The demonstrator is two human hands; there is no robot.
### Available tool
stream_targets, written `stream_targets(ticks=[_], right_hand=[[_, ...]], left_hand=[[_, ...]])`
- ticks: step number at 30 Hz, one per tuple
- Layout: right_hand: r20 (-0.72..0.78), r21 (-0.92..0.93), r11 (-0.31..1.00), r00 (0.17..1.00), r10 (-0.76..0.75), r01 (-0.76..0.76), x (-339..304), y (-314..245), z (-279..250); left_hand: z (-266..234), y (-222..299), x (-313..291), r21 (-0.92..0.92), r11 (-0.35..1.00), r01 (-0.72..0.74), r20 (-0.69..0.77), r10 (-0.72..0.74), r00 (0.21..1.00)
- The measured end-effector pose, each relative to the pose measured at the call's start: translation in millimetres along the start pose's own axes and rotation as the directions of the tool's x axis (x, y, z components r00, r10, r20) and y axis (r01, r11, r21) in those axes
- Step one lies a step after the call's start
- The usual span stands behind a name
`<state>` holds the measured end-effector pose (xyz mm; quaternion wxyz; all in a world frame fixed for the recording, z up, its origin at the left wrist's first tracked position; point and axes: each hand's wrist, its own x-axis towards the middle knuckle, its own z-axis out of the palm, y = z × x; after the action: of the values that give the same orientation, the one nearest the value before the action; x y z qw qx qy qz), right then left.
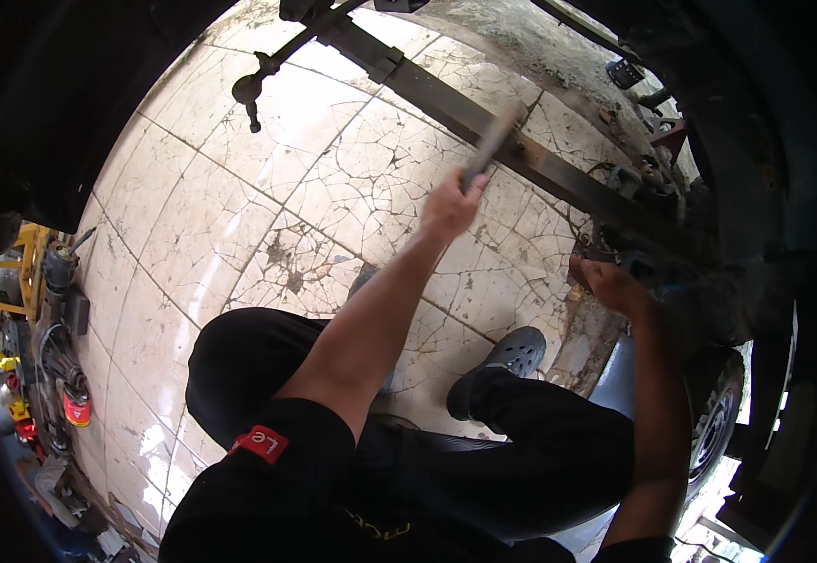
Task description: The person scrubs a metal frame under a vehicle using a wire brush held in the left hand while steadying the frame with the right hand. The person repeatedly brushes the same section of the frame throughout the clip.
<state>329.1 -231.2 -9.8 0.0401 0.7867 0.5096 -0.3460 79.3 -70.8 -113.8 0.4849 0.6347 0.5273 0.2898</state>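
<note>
My left hand [450,208] is closed round the dark grip of a long hammer-like tool [491,148]. Motion smears the tool's far end, so its head is not clear. That end overlaps a long dark metal beam [446,103] running slantwise above the floor. Lower and to the right, my right hand [608,283] has its fingers curled together beside a dark, brownish patch under the beam. Whatever is in those fingers, if anything, is hidden.
A rod with a ball-shaped end joint [251,89] hangs at the upper left. Cracked pale floor tiles [211,197] lie below. Tools and a yellow frame [31,267] crowd the left edge. A wheel [716,418] stands at the right, near my grey clog [518,352].
</note>
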Motion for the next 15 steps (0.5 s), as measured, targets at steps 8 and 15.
stream_targets(ticks=[8, 15], right_hand=[[-0.018, 0.049, 0.997, 0.998, -0.059, 0.059, 15.2, 47.6, 17.3], [-0.011, 0.129, 0.99, 0.999, -0.047, 0.048, 22.5, 46.4, 14.4]], left_hand=[[-5.7, -6.4, 6.5, 0.31, 0.95, 0.039, -0.015, -0.036, 0.999], [-14.3, -18.2, 13.9, 0.169, 0.979, 0.11, -0.297, -0.056, 0.953]])
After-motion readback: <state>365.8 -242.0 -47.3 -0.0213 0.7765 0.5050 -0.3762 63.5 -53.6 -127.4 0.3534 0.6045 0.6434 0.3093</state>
